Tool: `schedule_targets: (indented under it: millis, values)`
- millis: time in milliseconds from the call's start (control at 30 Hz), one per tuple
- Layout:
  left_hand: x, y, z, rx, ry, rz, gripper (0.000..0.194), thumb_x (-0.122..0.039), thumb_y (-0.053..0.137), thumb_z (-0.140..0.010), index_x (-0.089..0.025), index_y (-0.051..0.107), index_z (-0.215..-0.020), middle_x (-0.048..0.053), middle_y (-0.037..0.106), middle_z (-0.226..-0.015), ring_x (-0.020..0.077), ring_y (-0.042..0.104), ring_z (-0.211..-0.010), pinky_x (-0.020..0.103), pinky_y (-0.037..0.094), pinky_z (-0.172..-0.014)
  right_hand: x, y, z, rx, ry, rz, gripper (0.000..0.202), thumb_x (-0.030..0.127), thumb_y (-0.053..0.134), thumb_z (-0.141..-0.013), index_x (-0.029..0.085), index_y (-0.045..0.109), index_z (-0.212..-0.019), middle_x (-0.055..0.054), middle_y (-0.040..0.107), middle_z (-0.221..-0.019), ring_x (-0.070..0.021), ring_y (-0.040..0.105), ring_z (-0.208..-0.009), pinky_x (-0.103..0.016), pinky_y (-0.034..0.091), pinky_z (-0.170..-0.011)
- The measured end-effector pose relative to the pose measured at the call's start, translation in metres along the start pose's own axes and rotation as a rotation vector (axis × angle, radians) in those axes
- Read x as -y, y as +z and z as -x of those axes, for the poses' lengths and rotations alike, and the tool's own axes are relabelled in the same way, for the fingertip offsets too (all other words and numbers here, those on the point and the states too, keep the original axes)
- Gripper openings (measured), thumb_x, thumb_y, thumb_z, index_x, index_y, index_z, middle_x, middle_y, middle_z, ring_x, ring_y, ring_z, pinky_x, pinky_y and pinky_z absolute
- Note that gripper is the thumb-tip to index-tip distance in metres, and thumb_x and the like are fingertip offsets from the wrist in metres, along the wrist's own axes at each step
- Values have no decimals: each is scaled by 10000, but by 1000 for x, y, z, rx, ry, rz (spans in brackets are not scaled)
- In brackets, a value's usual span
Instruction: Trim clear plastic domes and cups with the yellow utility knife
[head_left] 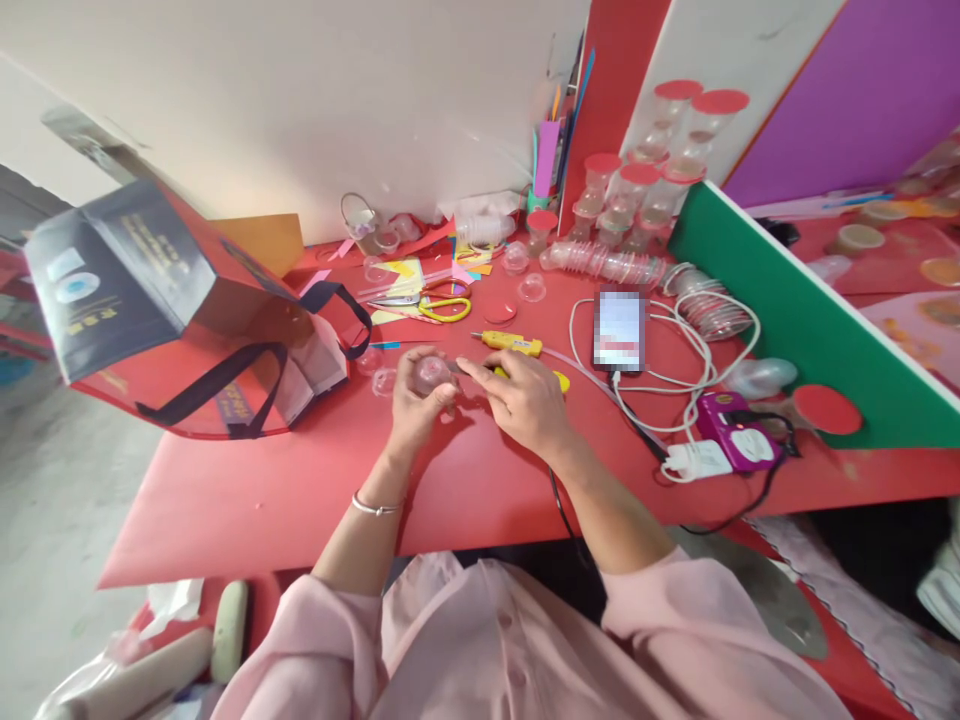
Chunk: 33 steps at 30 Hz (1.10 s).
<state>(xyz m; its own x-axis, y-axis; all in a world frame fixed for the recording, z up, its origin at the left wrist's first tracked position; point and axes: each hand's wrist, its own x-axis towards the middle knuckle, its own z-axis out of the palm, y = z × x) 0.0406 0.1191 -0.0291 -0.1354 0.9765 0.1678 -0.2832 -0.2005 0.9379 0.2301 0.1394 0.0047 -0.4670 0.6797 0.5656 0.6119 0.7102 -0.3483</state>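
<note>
My left hand (420, 396) is closed around a small clear plastic cup (433, 372), fingers curled along its side. Beside it, my right hand (529, 400) grips a yellow-handled utility knife (561, 381), its dark tip pointing left toward the cup; a small gap seems to lie between them. Just beyond my right hand, a yellow glue gun (511, 343) rests on the red table (465, 490), its nozzle to the left. More clear plastic cups (384, 381) sit just left of my left hand. Farther back lie yellow-handled scissors (446, 308) and a red disc (500, 311).
A large red and dark bag (225, 340) stands at the left. To the right are a phone (619, 330), looped white cable (709, 350) and a purple power box (739, 430). Clear hourglass shapes with red caps (637, 175) stand behind, near a green divider (810, 330).
</note>
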Motion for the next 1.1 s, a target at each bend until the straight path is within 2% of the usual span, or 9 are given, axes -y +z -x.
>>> schedule_targets:
  millis: [100, 233, 400, 600, 833, 1100]
  values:
    - [0, -1, 1, -14, 17, -36, 618, -430, 882, -727, -248, 519, -1193, -11, 670, -881, 82, 624, -518, 168, 502, -402, 1, 2, -1, -2, -50, 13, 435, 179, 494, -1016, 349, 631, -1392, -59, 686, -1084, -194, 603, -1018, -345, 469, -906]
    - [-2, -1, 2, -20, 39, -49, 552, -431, 861, -752, -238, 538, -1156, -34, 645, -815, 74, 587, -448, 174, 483, -374, 1, 4, -1, 15, -68, 41, 469, 176, 506, -1016, 419, 599, -1406, -55, 669, -1079, -194, 582, -1008, -349, 459, -902]
    - [-7, 2, 3, -77, 49, -117, 574, -456, 887, -702, -238, 588, -1141, -3, 659, -929, 56, 599, -470, 149, 461, -366, 3, 6, 1, 61, -69, 73, 495, 185, 513, -1012, 473, 572, -1411, -46, 644, -1033, -192, 550, -951, -350, 447, -870]
    - [-11, 4, 5, -93, 72, -168, 544, -442, 879, -717, -239, 607, -1142, 21, 650, -995, 49, 582, -459, 167, 471, -362, 8, 4, 3, 69, -45, 43, 467, 204, 510, -1007, 436, 595, -1402, -57, 634, -1008, -194, 545, -931, -346, 443, -844]
    - [-9, 3, 5, -78, 88, -176, 546, -459, 862, -735, -237, 592, -1154, 15, 640, -967, 53, 583, -465, 168, 471, -369, 8, 5, 3, 52, -51, 41, 438, 223, 504, -1009, 423, 622, -1380, -55, 630, -998, -192, 539, -922, -342, 446, -834]
    - [-10, 8, 7, -201, 143, -220, 552, -467, 891, -693, -234, 612, -1108, 40, 647, -1047, 68, 598, -559, 184, 489, -434, 15, 4, 3, 55, -21, 69, 441, 214, 495, -1009, 393, 626, -1389, -67, 646, -998, -203, 543, -918, -353, 432, -824]
